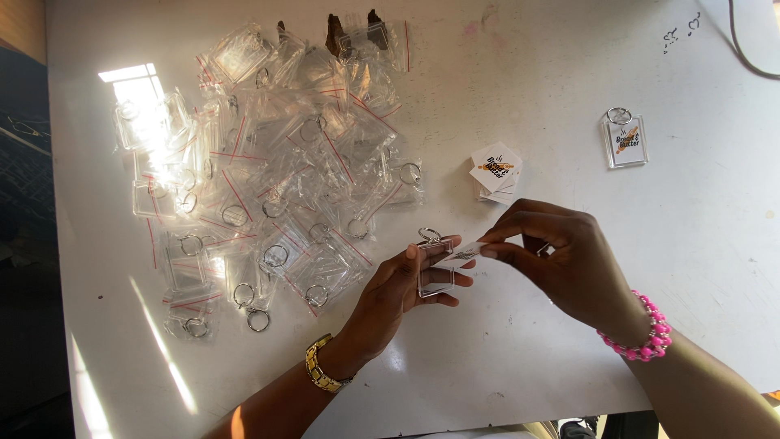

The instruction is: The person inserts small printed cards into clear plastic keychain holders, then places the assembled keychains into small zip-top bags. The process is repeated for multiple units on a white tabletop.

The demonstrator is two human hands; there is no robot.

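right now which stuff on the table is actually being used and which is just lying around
In use:
- left hand holding a clear keychain case
- right hand pinching a small paper insert at the case
- stack of printed inserts

Lying about:
- pile of bagged clear keychains
- finished keychain, apart at the right
- dark cable at the top right corner
- white table

clear red-striped bags (268, 179) heaped left, white labels (496, 172) centre

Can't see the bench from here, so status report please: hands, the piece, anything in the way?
Left hand holds clear plastic keyring case. Right hand pinches small white printed paper insert at its edge. Nothing between them.
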